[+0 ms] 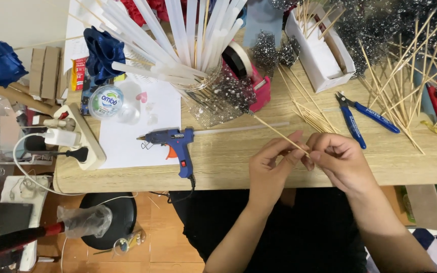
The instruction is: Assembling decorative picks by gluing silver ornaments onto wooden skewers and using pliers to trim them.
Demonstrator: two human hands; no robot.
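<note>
Both the left hand (269, 164) and the right hand (337, 159) pinch the near end of a thin wooden skewer (279, 135), whose long axis runs toward ten o'clock over the light wooden tabletop (238, 162) to a black glittery net tuft (228, 98).

We are looking at a light wooden table (228, 162); lying on it are a blue glue gun (174, 144), a white sheet of paper (127, 146), blue pliers (360, 115), loose wooden skewers (395, 101), a white box (322, 50) and a power strip (84, 139).
</note>
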